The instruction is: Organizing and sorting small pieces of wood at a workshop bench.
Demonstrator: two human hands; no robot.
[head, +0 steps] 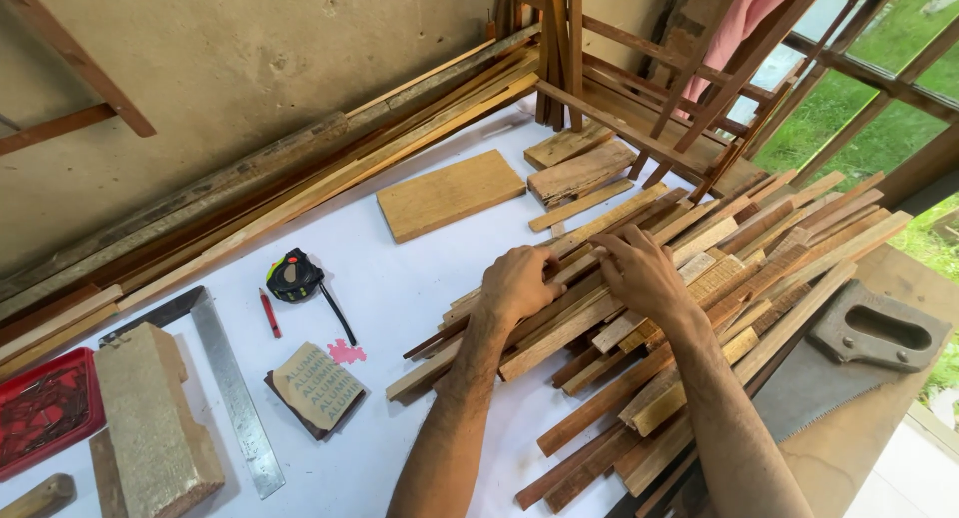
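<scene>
From the head camera I look down on my two hands, both set on a heap of thin wooden strips [689, 308] that fans across the white table [420, 298] from centre to right. My left hand [519, 283] lies knuckles up on the near-left end of the heap, fingers curled down over one strip; the fingertips are tucked out of sight, so I cannot tell how firmly it is gripped. My right hand [639, 273] sits just beside it, touching the strips, fingers bent and pinching at the top of a pale strip; the thumb is hidden beneath the palm. Both forearms run off the lower edge.

A hand saw [849, 353] lies to the right of the heap, its blade partly buried beneath the strips, the grey handle clear. Left of my hands are a black tape measure [293, 276], a red pencil [270, 313] and a folded sheet of sandpaper [318, 388] with a pink scrap beside it. A steel try square [235, 388] lies further left, next to a rough block [155, 428] cut off by the bottom edge. A red tray [45, 408] is half out of frame; its contents are too blurred to name. A flat board [450, 193] rests behind, and long battens [280, 193] lean along the wall
</scene>
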